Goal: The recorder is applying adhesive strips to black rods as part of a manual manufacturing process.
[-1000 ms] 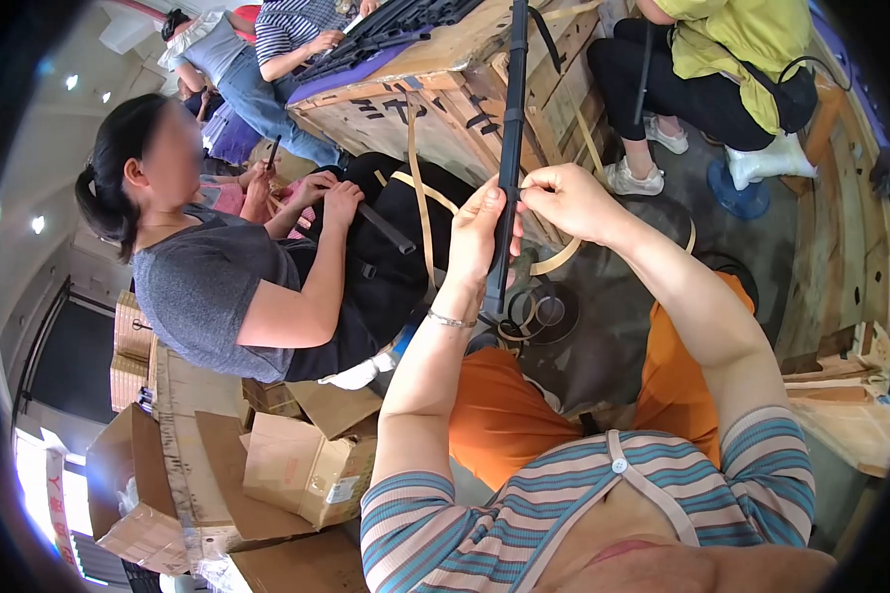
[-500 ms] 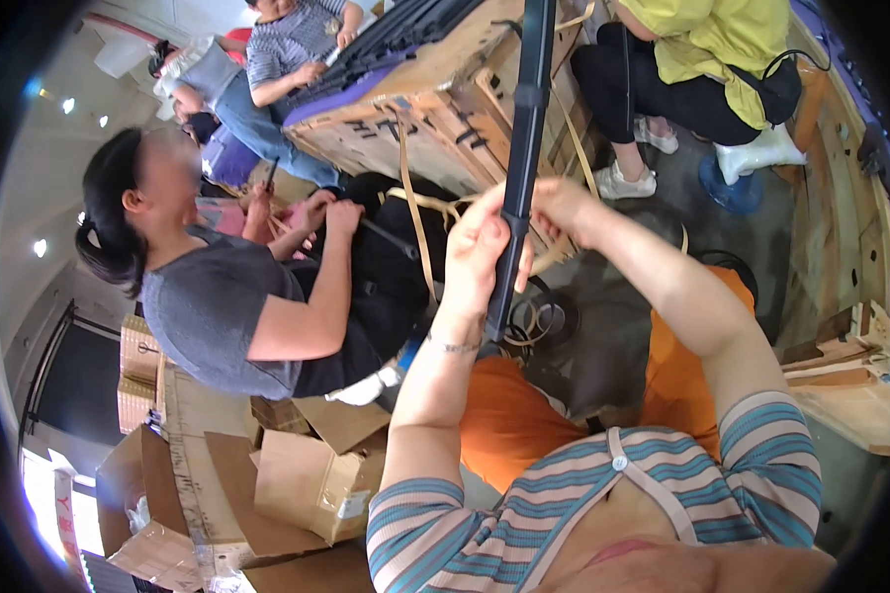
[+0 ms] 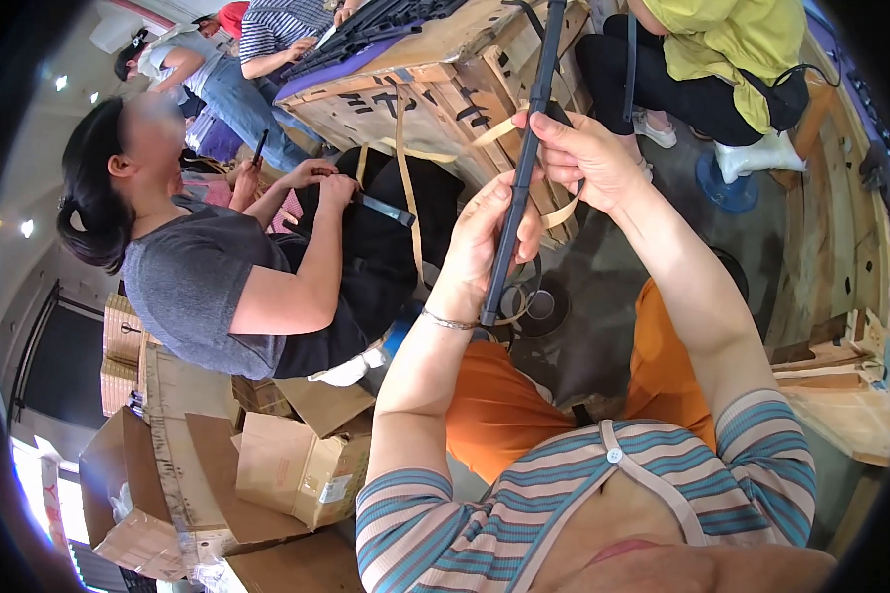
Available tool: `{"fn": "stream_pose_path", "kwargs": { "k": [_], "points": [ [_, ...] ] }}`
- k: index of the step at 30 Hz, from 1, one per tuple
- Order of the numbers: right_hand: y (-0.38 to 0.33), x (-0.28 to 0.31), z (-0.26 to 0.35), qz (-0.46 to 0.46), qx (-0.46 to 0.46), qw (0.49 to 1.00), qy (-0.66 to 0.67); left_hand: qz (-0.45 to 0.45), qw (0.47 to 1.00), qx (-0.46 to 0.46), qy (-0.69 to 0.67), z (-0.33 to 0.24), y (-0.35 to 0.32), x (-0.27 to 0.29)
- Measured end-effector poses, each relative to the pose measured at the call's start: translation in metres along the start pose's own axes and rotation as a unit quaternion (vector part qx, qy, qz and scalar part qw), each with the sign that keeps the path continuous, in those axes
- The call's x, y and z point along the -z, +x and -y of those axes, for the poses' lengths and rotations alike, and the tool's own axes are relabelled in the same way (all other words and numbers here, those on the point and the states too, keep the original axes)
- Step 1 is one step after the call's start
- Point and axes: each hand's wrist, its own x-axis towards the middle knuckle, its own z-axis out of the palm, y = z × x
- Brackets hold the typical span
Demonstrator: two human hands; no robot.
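A long, thin black bar (image 3: 527,163) with a thicker sleeve-like joint along it slants upward in front of me. My left hand (image 3: 487,232) is wrapped round its lower part, the thumb lying along the side. Higher up, my right hand (image 3: 585,158) pinches the bar between thumb and fingers. A tan strip (image 3: 564,211) and a thin black strip loop below the right hand; whether its fingers also hold them, I cannot tell. Another tan strip (image 3: 408,198) hangs down by the wooden crate to the left.
A wooden crate (image 3: 435,94) stands ahead, with black bars (image 3: 366,40) on purple cloth on top. A co-worker in grey (image 3: 203,277) sits at the left, handling a dark bar; another in yellow (image 3: 712,49) sits ahead right. Open cardboard boxes (image 3: 282,460) lie at the lower left.
The right hand, formerly partly behind the bar, now shows its thumb and fingers pinching it on the right side. The view has shifted slightly, and the left hand keeps its hold.
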Motion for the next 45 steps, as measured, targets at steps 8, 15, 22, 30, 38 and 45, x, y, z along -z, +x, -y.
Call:
{"fn": "stream_pose_path", "kwargs": {
  "k": [8, 15, 22, 30, 38, 45],
  "points": [
    [-0.002, 0.002, -0.003, -0.058, -0.008, 0.991, -0.124, -0.029, 0.970, -0.001, 0.241, 0.000, 0.004, 0.005],
    [-0.002, 0.000, -0.006, -0.133, -0.033, 0.978, -0.158, -0.067, 0.933, 0.011, 0.353, 0.007, 0.009, 0.002],
    [-0.009, 0.005, 0.011, -0.077, -0.003, 0.987, -0.143, -0.080, 0.940, -0.024, 0.329, 0.005, 0.011, -0.012],
    [-0.007, 0.035, 0.021, -0.143, -0.061, 0.971, -0.181, -0.205, 0.897, -0.160, 0.358, -0.058, 0.064, 0.000],
    [-0.004, 0.040, 0.014, -0.126, -0.068, 0.948, -0.283, -0.457, 0.702, -0.138, 0.528, -0.164, 0.214, 0.045],
    [-0.001, 0.039, 0.019, -0.108, -0.067, 0.947, -0.293, -0.520, 0.575, -0.006, 0.631, -0.204, 0.274, 0.067]
  ]
}}
